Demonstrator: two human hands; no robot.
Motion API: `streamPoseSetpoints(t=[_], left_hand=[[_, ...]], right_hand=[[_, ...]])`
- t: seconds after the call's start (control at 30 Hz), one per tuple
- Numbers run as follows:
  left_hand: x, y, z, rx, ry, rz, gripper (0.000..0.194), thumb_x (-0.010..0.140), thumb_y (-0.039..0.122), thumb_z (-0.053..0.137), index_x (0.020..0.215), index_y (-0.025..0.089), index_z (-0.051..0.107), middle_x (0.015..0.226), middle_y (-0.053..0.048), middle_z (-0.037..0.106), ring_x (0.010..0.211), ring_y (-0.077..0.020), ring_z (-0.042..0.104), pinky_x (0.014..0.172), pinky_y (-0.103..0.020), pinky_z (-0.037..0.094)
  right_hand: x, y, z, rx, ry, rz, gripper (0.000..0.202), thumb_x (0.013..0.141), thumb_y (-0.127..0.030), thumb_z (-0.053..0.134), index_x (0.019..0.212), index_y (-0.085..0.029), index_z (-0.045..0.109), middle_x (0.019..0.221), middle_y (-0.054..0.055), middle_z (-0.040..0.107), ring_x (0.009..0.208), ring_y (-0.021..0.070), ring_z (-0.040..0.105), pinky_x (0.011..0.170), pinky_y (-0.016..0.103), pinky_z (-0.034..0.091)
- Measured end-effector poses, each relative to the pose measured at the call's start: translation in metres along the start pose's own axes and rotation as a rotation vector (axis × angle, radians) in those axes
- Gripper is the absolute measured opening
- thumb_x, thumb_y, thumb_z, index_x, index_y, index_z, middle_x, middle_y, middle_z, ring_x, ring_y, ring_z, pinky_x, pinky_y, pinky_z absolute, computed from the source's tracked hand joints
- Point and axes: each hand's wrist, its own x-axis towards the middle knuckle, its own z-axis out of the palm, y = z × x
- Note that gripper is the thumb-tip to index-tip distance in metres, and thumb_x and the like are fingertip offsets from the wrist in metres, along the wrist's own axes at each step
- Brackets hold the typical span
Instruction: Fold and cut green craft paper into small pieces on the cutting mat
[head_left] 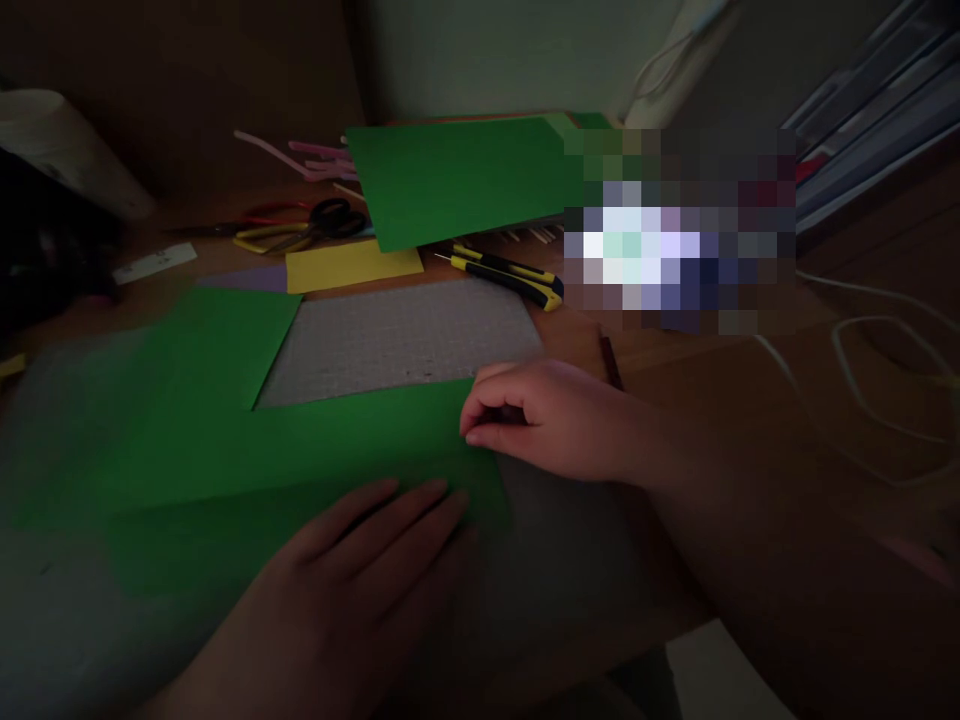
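Note:
A sheet of green paper (322,445) lies across the grey cutting mat (397,335), with a crease or fold line running along its near side. My left hand (375,570) rests on the near strip of this sheet, fingers stretched out and a little apart. At the sheet's right end, my right hand (540,420) pinches the upper corner between thumb and fingertips. Another green piece (240,330) extends up the mat on the left; whether it is a separate sheet I cannot tell. The near area is dim and partly blurred.
A yellow-and-black utility knife (510,275) lies beyond the mat. Scissors (330,220), a yellow paper piece (352,268) and a green sheet (465,180) are at the back. A dark red pen-like stick (610,362) and a white cable (840,350) lie to the right.

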Motion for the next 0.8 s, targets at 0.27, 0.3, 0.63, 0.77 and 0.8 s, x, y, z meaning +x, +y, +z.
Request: streamPoseSetpoints(t=[0.27, 0.3, 0.63, 0.77, 0.8], left_hand=[[-0.0003, -0.0002, -0.0007, -0.025, -0.027, -0.007, 0.045, 0.09, 0.01, 0.033, 0.128, 0.025, 0.051, 0.13, 0.006, 0.058, 0.123, -0.0127, 0.047, 0.109, -0.031, 0.026], [-0.0003, 0.0, -0.0003, -0.023, -0.028, -0.008, 0.046, 0.09, 0.01, 0.033, 0.129, 0.026, 0.051, 0.131, 0.006, 0.058, 0.123, -0.013, 0.047, 0.108, -0.032, 0.027], [0.0047, 0.0024, 0.0005, 0.07, -0.091, -0.02, 0.053, 0.085, 0.01, 0.034, 0.134, 0.027, 0.045, 0.132, 0.006, 0.056, 0.118, -0.0136, 0.051, 0.104, -0.031, 0.033], [0.0036, -0.0007, -0.0018, 0.101, -0.139, 0.023, 0.06, 0.08, 0.007, 0.037, 0.137, 0.024, 0.042, 0.139, 0.004, 0.049, 0.121, -0.016, 0.049, 0.101, -0.033, 0.037], [0.0035, -0.0019, -0.0024, 0.109, -0.151, 0.042, 0.061, 0.079, 0.007, 0.037, 0.137, 0.024, 0.041, 0.141, 0.004, 0.048, 0.122, -0.0164, 0.049, 0.101, -0.033, 0.037]], right_hand=[[0.0001, 0.0009, 0.0014, -0.025, 0.021, -0.033, 0.007, 0.083, -0.023, 0.06, 0.082, -0.021, 0.066, 0.083, -0.005, 0.063, 0.069, 0.0075, 0.053, 0.059, 0.022, 0.035], [0.0004, 0.0005, 0.0013, -0.021, 0.026, -0.031, 0.007, 0.083, -0.022, 0.059, 0.081, -0.021, 0.066, 0.084, -0.005, 0.064, 0.071, 0.0077, 0.054, 0.06, 0.022, 0.036], [0.0021, 0.0002, 0.0016, 0.021, 0.092, 0.079, 0.019, 0.086, -0.014, 0.049, 0.085, -0.021, 0.067, 0.088, -0.003, 0.069, 0.079, 0.0118, 0.061, 0.072, 0.025, 0.04], [0.0025, 0.0003, 0.0019, 0.015, 0.099, 0.06, 0.02, 0.086, -0.013, 0.048, 0.085, -0.02, 0.067, 0.089, -0.002, 0.069, 0.08, 0.0124, 0.061, 0.073, 0.025, 0.04], [0.0025, 0.0003, 0.0019, 0.016, 0.098, 0.059, 0.021, 0.086, -0.013, 0.047, 0.085, -0.02, 0.067, 0.089, -0.001, 0.069, 0.08, 0.0125, 0.061, 0.073, 0.025, 0.04]])
